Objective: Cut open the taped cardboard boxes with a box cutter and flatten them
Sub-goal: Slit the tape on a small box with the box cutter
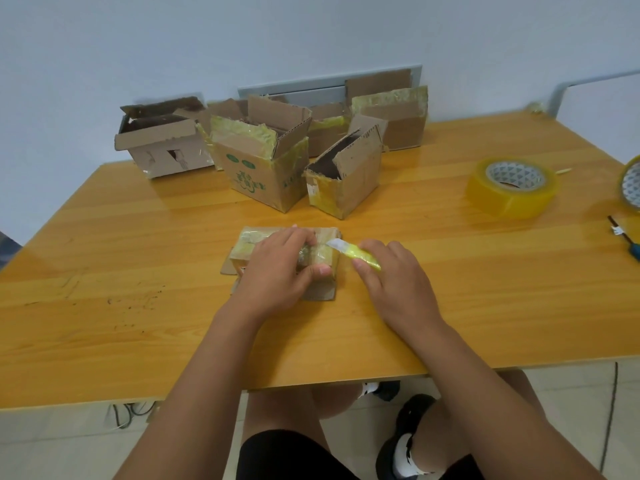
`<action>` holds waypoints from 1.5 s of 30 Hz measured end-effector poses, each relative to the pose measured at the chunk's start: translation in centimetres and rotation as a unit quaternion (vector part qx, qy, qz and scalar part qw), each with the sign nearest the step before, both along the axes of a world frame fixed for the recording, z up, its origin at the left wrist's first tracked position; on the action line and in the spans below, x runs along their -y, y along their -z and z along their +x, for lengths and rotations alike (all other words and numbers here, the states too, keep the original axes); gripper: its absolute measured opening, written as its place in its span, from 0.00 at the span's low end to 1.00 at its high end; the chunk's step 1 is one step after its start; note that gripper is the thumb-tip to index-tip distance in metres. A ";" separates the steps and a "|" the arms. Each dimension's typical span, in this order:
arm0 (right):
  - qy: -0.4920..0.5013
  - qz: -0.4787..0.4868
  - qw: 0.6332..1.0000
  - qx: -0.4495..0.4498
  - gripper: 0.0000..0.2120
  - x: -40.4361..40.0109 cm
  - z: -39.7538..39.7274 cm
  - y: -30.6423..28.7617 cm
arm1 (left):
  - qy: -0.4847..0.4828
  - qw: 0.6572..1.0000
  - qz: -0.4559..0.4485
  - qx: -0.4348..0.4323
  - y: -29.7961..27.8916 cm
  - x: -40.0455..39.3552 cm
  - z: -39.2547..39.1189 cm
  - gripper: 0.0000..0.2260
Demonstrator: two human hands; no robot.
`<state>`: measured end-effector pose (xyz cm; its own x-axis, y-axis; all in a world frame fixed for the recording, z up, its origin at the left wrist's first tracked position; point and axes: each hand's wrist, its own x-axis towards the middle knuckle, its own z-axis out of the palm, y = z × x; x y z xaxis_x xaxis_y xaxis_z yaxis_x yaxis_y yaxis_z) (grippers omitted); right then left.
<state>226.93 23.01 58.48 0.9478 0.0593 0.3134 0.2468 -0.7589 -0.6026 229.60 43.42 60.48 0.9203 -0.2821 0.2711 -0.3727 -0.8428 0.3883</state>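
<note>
A small taped box [287, 252] is sitting on the table [138, 306] midway between its side edges, nearer the front edge. Several opened boxes [263, 157] are standing clustered along the back edge behind it. Two tape rolls [512, 187] are lying toward the right edge, with a screwdriver [625, 242] lying in front of them.

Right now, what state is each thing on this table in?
Small taped cardboard box: still sealed, held down.
Yellow box cutter: blade out, touching the box's tape.
Left hand: grips the box.
Right hand: holds the cutter.
Cardboard boxes at the back: flaps open, unflattened.
Yellow tape roll: lying flat.
</note>
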 end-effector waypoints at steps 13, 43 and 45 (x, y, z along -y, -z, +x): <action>0.016 0.004 0.999 0.029 0.16 -1.1 -1.3 0.5 | 0.005 1.000 0.013 -0.006 -0.2 0.1 -0.2 0.19; 0.061 -0.075 0.991 0.090 0.15 -2.8 -2.6 0.1 | 0.013 1.000 0.005 0.011 -0.2 0.0 0.1 0.18; 0.061 -0.076 0.990 0.103 0.14 -2.4 -3.4 0.3 | 0.012 1.000 0.003 0.013 -0.2 0.0 0.1 0.18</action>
